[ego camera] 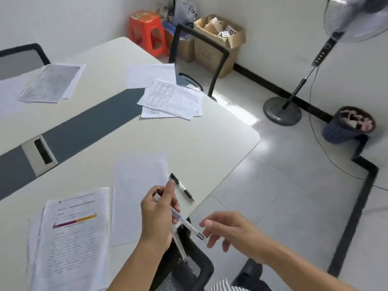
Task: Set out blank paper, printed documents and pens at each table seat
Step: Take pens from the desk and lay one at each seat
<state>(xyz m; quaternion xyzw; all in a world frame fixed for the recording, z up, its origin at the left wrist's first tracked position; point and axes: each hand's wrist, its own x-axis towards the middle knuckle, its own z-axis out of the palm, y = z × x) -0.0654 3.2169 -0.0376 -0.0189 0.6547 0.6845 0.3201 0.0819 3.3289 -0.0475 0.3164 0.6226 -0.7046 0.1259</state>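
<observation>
At lower centre, my left hand pinches two clear pens; my right hand hovers just beside their tips, fingers spread. A black pen lies right of the blank sheet on the table.

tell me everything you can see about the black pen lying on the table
The black pen is slim, with a black cap and clip at its far end, a clear-looking middle and a dark grip tapering to the tip nearest the table edge. It looks plastic. It lies flat and diagonal on the table, just right of the blank sheet, untouched by either hand.
</observation>
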